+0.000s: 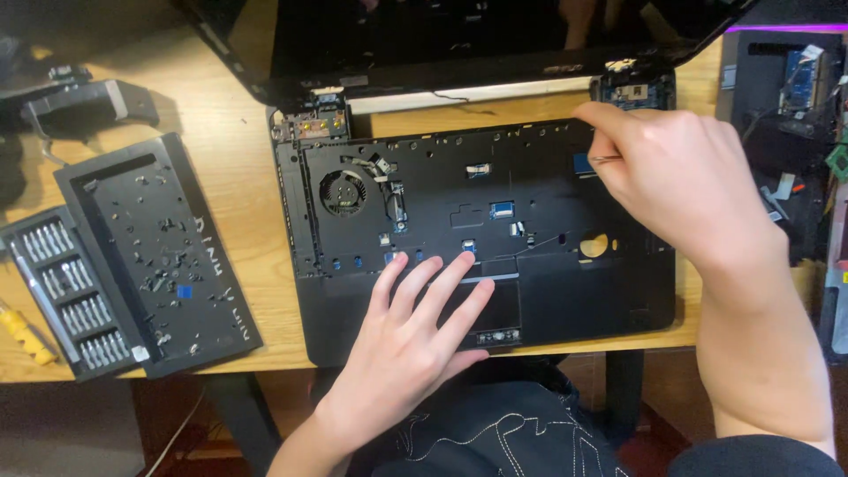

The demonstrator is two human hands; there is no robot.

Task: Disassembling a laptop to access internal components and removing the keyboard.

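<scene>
Warm indoor light, moderately bright on wooden worktop (238, 230). Soft shadows left of black tray (168, 247) and under left hand (411, 344). Laptop base (495, 230) dark, detail muddy. Glossy screen (459, 35) shows dim reflections. Purple glow strip top right. Lower edge under worktop dim. Right hand (671, 177) slightly soft; overall focus fair.

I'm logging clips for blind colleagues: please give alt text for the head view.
A left hand lies flat on an opened black laptop base while the right hand pinches a thin metal tool at its upper right. A screwdriver bit case and a dark tray of loose screws sit left on the wooden desk.
</scene>
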